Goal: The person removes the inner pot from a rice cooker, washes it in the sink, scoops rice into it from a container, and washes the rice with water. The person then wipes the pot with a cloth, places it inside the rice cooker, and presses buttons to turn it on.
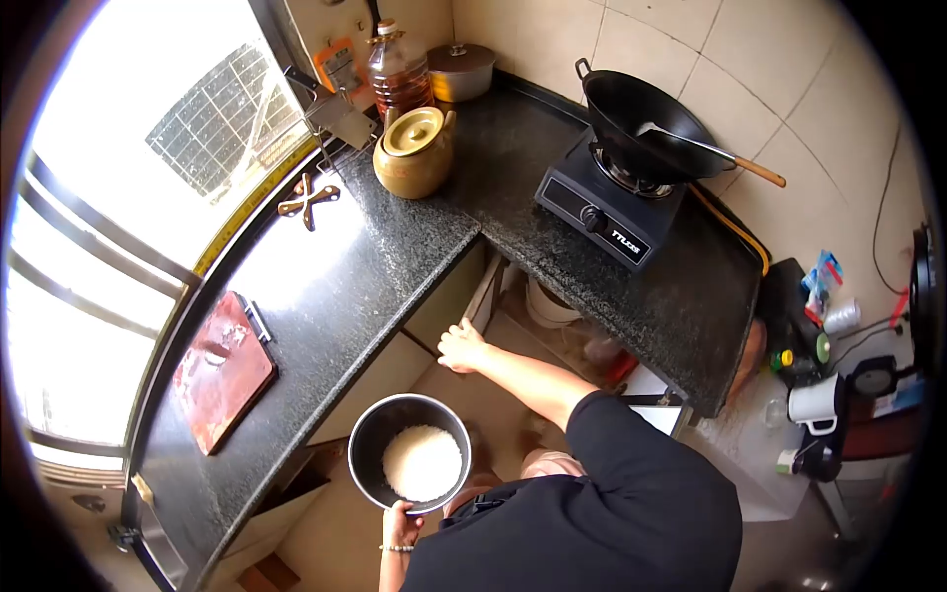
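A round metal pot (359,464) with white rice (422,464) in its bottom is held level below the counter. My left hand (400,523), with a beaded bracelet at the wrist, grips the pot's near rim. Higher up, my right hand (461,347) reaches across to the free edge of a cabinet door (483,294) under the counter corner, its fingers curled at that edge. Inside the open cabinet sits a pale bucket (548,304), partly hidden by the counter.
On the dark counter (335,326) are a red cutting board (225,370), a clay pot (414,153), an oil jug (399,74) and a lidded pot (461,71). A wok (646,113) with a spatula stands on a gas stove (602,212). A white kettle (815,403) is at right.
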`<action>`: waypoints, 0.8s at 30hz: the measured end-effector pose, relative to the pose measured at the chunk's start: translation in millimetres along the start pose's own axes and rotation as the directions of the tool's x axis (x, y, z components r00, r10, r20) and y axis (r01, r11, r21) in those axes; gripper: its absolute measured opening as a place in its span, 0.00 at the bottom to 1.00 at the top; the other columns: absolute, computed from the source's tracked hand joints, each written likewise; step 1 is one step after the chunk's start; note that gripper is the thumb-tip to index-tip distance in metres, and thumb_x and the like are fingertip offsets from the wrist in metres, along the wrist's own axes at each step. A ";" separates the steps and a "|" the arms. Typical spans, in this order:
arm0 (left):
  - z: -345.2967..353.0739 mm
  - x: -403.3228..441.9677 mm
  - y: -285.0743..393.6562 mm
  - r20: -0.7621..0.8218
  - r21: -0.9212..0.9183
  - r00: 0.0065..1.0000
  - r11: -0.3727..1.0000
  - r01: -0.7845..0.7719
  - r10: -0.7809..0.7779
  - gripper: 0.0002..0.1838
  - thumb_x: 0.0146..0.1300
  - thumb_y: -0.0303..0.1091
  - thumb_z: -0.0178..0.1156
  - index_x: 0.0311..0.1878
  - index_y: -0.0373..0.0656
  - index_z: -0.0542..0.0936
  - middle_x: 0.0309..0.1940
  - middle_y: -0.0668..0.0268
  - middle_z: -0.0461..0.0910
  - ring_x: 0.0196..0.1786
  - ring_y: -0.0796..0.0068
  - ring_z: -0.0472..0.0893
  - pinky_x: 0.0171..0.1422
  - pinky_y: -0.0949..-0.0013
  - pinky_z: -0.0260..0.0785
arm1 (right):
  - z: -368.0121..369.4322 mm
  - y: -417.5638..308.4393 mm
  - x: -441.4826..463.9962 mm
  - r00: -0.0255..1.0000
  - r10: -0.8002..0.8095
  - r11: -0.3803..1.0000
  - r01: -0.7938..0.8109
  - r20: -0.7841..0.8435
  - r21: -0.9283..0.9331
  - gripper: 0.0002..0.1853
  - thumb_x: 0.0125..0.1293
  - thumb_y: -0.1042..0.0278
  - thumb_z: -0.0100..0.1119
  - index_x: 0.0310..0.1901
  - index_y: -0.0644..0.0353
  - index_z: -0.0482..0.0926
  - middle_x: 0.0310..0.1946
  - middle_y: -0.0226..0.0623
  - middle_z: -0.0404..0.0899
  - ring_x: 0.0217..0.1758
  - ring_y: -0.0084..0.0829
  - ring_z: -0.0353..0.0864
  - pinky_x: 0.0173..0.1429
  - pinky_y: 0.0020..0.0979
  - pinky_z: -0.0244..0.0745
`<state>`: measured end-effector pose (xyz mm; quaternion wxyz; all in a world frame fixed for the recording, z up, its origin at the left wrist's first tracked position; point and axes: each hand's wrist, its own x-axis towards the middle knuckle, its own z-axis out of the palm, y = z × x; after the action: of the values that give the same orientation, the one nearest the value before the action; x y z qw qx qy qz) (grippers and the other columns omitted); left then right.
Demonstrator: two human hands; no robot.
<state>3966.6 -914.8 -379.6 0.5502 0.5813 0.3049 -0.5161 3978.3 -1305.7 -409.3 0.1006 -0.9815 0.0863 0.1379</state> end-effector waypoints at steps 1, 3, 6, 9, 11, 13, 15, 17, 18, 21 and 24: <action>-17.7 5.6 2.3 0.008 -0.010 1.000 1.000 0.011 -0.011 0.05 0.50 0.24 0.45 0.30 0.32 0.67 0.20 0.54 0.74 0.18 0.63 0.75 0.12 0.72 0.61 | -1.6 3.3 -5.8 0.995 -0.013 0.999 0.017 0.102 -0.037 0.17 0.58 0.51 0.48 0.36 0.56 0.77 0.41 0.34 0.73 0.53 0.36 0.66 0.57 0.55 0.52; -40.6 4.8 13.6 0.016 0.012 0.998 0.999 0.053 -0.053 0.06 0.50 0.25 0.44 0.31 0.31 0.67 0.21 0.53 0.74 0.17 0.63 0.75 0.12 0.71 0.61 | 11.6 14.2 -30.1 0.977 -0.043 0.980 0.083 0.210 -0.181 0.15 0.56 0.53 0.49 0.31 0.54 0.80 0.37 0.32 0.76 0.50 0.34 0.68 0.55 0.57 0.53; -64.7 4.0 25.7 -0.051 0.038 0.998 0.998 0.050 -0.048 0.07 0.50 0.25 0.45 0.32 0.32 0.67 0.22 0.54 0.74 0.17 0.62 0.74 0.12 0.72 0.60 | 26.6 35.3 -75.2 0.898 0.015 0.850 0.220 0.439 -0.478 0.14 0.57 0.57 0.49 0.33 0.55 0.82 0.41 0.33 0.78 0.51 0.37 0.70 0.58 0.61 0.49; -81.6 6.1 36.6 -0.043 0.002 0.998 0.999 0.044 -0.044 0.08 0.49 0.26 0.45 0.33 0.32 0.67 0.22 0.54 0.75 0.19 0.61 0.76 0.12 0.73 0.61 | 45.5 81.8 -117.5 0.788 0.169 0.695 0.331 0.592 -0.639 0.19 0.60 0.57 0.47 0.50 0.56 0.76 0.56 0.37 0.69 0.63 0.42 0.60 0.64 0.62 0.37; -81.6 6.6 42.0 -0.026 -0.042 0.997 0.997 0.070 -0.071 0.08 0.49 0.26 0.46 0.32 0.33 0.67 0.22 0.54 0.75 0.18 0.62 0.76 0.12 0.73 0.61 | 79.1 126.0 -120.0 0.667 0.351 0.476 0.477 0.657 -0.738 0.24 0.61 0.55 0.47 0.56 0.55 0.69 0.60 0.37 0.63 0.66 0.41 0.56 0.66 0.59 0.35; -86.3 10.4 45.4 -0.028 -0.033 0.996 0.996 0.087 -0.088 0.07 0.49 0.26 0.46 0.31 0.33 0.67 0.21 0.55 0.75 0.18 0.62 0.75 0.12 0.73 0.62 | 103.6 162.8 -124.4 0.544 0.481 0.317 0.624 0.688 -0.715 0.26 0.61 0.54 0.47 0.59 0.55 0.66 0.62 0.37 0.61 0.67 0.41 0.55 0.67 0.58 0.34; -79.8 8.0 46.9 -0.038 -0.036 0.997 0.997 0.067 -0.068 0.06 0.49 0.26 0.46 0.30 0.34 0.67 0.21 0.56 0.75 0.17 0.64 0.75 0.11 0.74 0.63 | 94.8 176.5 -127.0 0.558 0.499 0.326 0.587 0.663 -0.740 0.25 0.61 0.55 0.47 0.58 0.55 0.68 0.60 0.37 0.63 0.66 0.41 0.56 0.67 0.58 0.34; -74.1 9.3 45.5 0.007 -0.072 0.999 0.996 0.046 -0.046 0.06 0.49 0.26 0.46 0.30 0.34 0.67 0.20 0.56 0.75 0.17 0.64 0.75 0.11 0.74 0.63 | 90.0 177.8 -132.2 0.608 0.490 0.366 0.507 0.625 -0.780 0.24 0.60 0.55 0.47 0.57 0.55 0.69 0.59 0.36 0.65 0.65 0.41 0.58 0.67 0.58 0.35; -71.2 9.0 43.5 0.028 -0.091 0.999 0.995 0.040 -0.037 0.06 0.49 0.26 0.46 0.30 0.34 0.67 0.20 0.56 0.75 0.17 0.65 0.75 0.11 0.75 0.63 | 87.9 170.0 -139.1 0.650 0.471 0.424 0.426 0.596 -0.800 0.24 0.60 0.55 0.47 0.56 0.56 0.70 0.59 0.36 0.65 0.64 0.41 0.58 0.67 0.58 0.35; -51.6 2.9 38.2 0.022 -0.097 0.999 0.994 0.043 -0.041 0.06 0.48 0.26 0.46 0.30 0.34 0.68 0.20 0.57 0.75 0.17 0.65 0.75 0.10 0.75 0.63 | 61.1 119.6 -189.4 0.844 0.351 0.772 -0.015 0.405 -0.636 0.21 0.59 0.57 0.48 0.51 0.57 0.73 0.53 0.37 0.70 0.60 0.40 0.63 0.66 0.56 0.40; -34.4 -5.8 29.6 0.044 -0.102 0.997 0.992 0.067 -0.063 0.06 0.48 0.27 0.47 0.29 0.35 0.68 0.20 0.57 0.75 0.17 0.65 0.75 0.11 0.75 0.63 | 66.0 67.8 -275.2 0.931 0.364 0.920 -0.354 -0.029 0.169 0.14 0.53 0.65 0.55 0.41 0.59 0.74 0.42 0.38 0.72 0.51 0.41 0.68 0.64 0.43 0.53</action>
<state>4001.4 -886.8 -369.3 0.5685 0.5312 0.3390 -0.5289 3687.5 -1317.6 -404.0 0.1496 -0.9414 0.2786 0.1171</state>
